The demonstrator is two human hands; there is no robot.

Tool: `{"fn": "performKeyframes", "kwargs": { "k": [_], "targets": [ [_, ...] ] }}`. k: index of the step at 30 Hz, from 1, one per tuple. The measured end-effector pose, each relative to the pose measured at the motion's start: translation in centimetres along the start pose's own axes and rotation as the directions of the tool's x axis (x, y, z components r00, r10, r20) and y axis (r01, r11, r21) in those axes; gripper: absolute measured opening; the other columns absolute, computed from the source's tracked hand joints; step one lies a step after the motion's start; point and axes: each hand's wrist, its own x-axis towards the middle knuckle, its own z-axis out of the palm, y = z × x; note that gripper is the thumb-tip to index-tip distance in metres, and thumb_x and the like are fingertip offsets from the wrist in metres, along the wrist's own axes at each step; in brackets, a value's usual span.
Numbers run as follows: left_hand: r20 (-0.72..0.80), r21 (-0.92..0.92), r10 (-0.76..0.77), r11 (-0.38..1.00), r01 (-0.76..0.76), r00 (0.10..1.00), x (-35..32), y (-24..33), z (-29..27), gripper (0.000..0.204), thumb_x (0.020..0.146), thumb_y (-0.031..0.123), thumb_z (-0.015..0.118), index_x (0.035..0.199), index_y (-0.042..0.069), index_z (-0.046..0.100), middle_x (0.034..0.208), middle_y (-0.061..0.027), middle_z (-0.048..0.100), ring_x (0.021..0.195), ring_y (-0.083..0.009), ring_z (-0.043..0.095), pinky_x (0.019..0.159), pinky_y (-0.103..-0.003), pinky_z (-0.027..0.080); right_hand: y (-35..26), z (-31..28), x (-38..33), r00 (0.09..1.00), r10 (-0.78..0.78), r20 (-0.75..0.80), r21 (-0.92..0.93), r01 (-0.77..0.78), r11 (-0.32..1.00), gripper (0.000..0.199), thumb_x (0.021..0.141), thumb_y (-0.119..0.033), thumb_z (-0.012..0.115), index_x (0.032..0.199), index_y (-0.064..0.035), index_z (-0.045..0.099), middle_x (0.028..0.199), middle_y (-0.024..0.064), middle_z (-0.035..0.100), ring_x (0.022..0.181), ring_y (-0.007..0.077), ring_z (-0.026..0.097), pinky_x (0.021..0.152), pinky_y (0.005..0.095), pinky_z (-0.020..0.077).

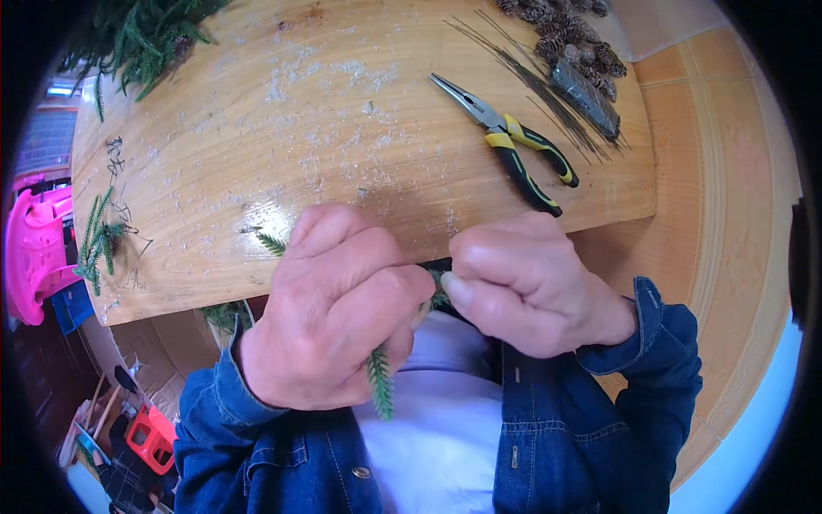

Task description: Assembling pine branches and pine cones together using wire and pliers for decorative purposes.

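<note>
My left hand [342, 308] is closed around a green pine sprig [380, 385]. One needled tip hangs below the fist, and another pokes out above it near the table's edge. Close beside it, my right hand [527, 287] is closed too, its thumb pressed against the fingers. A bit of dark green shows between the two hands at the right thumb; most of what they grip is hidden by the fingers. Both hands are held in front of my body, at the near edge of the wooden table [223, 154].
Long-nose pliers [505, 128] with black and yellow handles lie on the table. Beyond are thin dark wires [548, 94], a wrapped dark bundle [586, 98] and several pine cones [569, 34]. Green branches [150, 43] lie far left, loose sprigs [98, 240] near left. A pink plastic object [38, 248] stands beside the table.
</note>
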Motion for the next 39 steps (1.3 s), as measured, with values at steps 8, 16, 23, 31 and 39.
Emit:
{"fn": "performKeyframes", "kwargs": {
  "k": [8, 16, 23, 31, 39],
  "targets": [
    [0.059, -0.501, -0.217, 0.838, 0.217, 0.974, -0.8, -1.4, -0.9, 0.008, 0.079, 0.006, 0.062, 0.085, 0.001, 0.061, 0.077, -0.0073, 0.054, 0.071, -0.0226, 0.049, 0.067, -0.032, 0.037, -1.3, -2.1, 1.1, 0.999, 0.041, -0.009, -0.044, -0.042, 0.998, 0.009, 0.080, -0.006, 0.067, 0.082, -0.0016, 0.059, 0.070, 0.0057, 0.053, 0.051, 0.0219, 0.050, 0.046, 0.0294, 0.0378],
    [0.300, -0.790, -0.304, 0.452, 0.415, 0.904, -0.7, -1.4, -1.0, 0.010, 0.084, 0.006, 0.060, 0.089, -0.002, 0.062, 0.081, -0.0065, 0.057, 0.080, -0.0177, 0.052, 0.073, -0.030, 0.039, -1.1, -1.1, 2.2, 0.950, -0.301, 0.082, -0.280, 0.312, 0.908, 0.020, 0.075, -0.013, 0.073, 0.088, -0.0028, 0.061, 0.069, 0.0047, 0.053, 0.052, 0.0194, 0.052, 0.043, 0.0289, 0.0391],
    [0.328, -0.776, -0.216, 0.493, 0.392, 0.920, -0.8, -2.0, -0.7, 0.010, 0.085, 0.007, 0.061, 0.091, -0.001, 0.063, 0.082, -0.0069, 0.057, 0.083, -0.0181, 0.053, 0.075, -0.029, 0.039, -1.1, -1.1, 1.7, 0.951, -0.274, 0.142, -0.283, 0.305, 0.909, 0.018, 0.074, -0.009, 0.072, 0.084, -0.0022, 0.060, 0.066, 0.0058, 0.051, 0.051, 0.0201, 0.052, 0.040, 0.0293, 0.0374],
    [0.244, -0.637, -0.387, 0.627, 0.448, 0.889, -0.5, -1.0, -0.1, 0.011, 0.088, 0.009, 0.058, 0.093, 0.000, 0.061, 0.081, -0.0085, 0.058, 0.077, -0.0229, 0.053, 0.072, -0.031, 0.041, 0.3, -2.1, 1.3, 0.990, -0.136, 0.045, -0.302, 0.143, 0.942, 0.017, 0.079, -0.011, 0.069, 0.088, -0.0008, 0.059, 0.066, 0.0068, 0.050, 0.053, 0.0190, 0.051, 0.046, 0.0292, 0.0391],
    [0.087, -0.515, -0.412, 0.761, 0.395, 0.907, -0.8, -1.5, 0.2, 0.009, 0.087, 0.006, 0.057, 0.093, 0.000, 0.061, 0.079, -0.0101, 0.057, 0.074, -0.0259, 0.053, 0.069, -0.032, 0.041, -0.8, -2.0, -0.8, 0.968, 0.170, -0.182, -0.126, -0.195, 0.973, 0.026, 0.083, -0.017, 0.069, 0.100, 0.0001, 0.061, 0.076, 0.0029, 0.055, 0.065, 0.0098, 0.052, 0.056, 0.0246, 0.0402]
  ]
}}
